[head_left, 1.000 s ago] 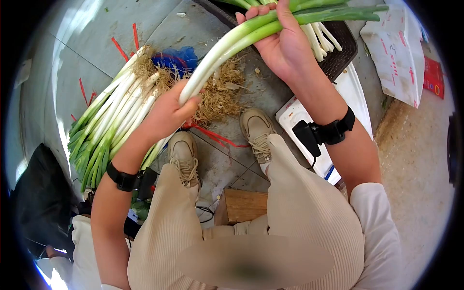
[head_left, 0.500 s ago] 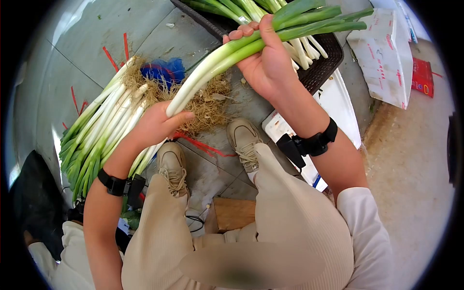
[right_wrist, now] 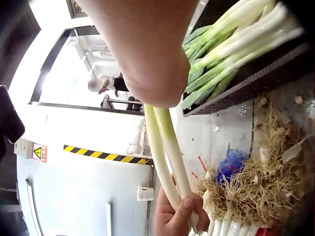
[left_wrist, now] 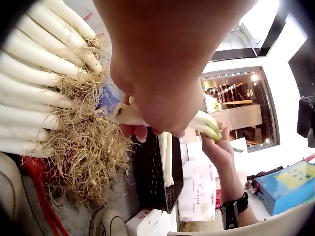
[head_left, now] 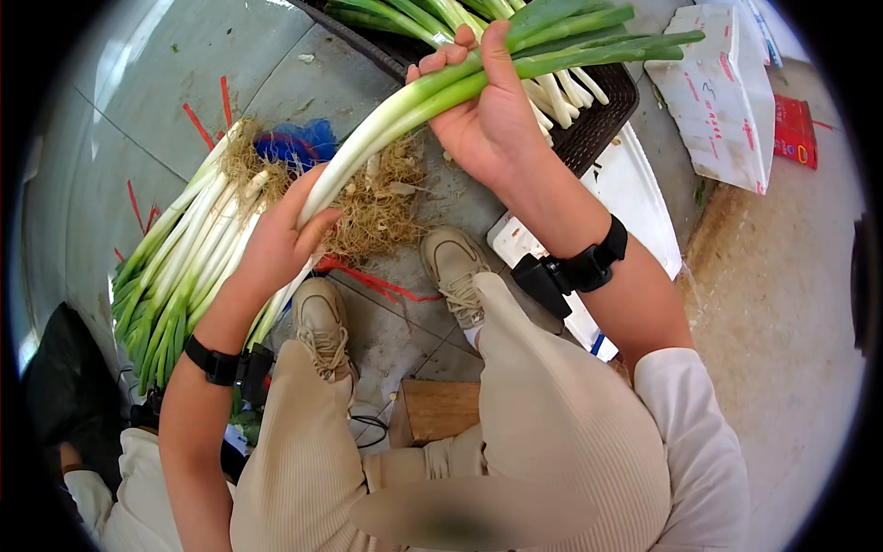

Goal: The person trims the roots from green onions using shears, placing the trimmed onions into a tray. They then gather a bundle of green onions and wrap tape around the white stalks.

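The left hand (head_left: pixel 280 241) grips the pale lower ends of two long leeks (head_left: pixel 386 127), its thumb laid along them, while the right hand (head_left: pixel 487 120) holds them higher up where they turn green, the stalks crossing its palm between thumb and bent fingers. The leeks arch from one hand to the other, and their leafy ends reach out past the right hand. Below them, just beside the left hand, a tangled heap of roots (head_left: pixel 377 212) lies on the floor, with blue netting (head_left: pixel 308 143) against it and red ties (head_left: pixel 368 274) on the side nearer the shoes (head_left: pixel 451 267). On the outer side of the left hand, a pile of rooted leeks (head_left: pixel 198 248) is spread with its green tops pointing away from the roots. The right hand and the held stalks hide part of a dark woven basket (head_left: pixel 602 120), which contains more leeks (head_left: pixel 395 20). A white tray (head_left: pixel 635 189) sits partly behind the right forearm; farther out are a stained white panel with red print (head_left: pixel 713 97) and a red packet (head_left: pixel 793 132). Grey floor tiles (head_left: pixel 138 101) run under all this, marked with scraps and dirt. Beyond, the right wrist view shows a pale wall (right_wrist: pixel 74 179) with black-and-yellow striped tape (right_wrist: pixel 106 156), a white bucket (right_wrist: pixel 145 193) and a window opening (right_wrist: pixel 74 69).
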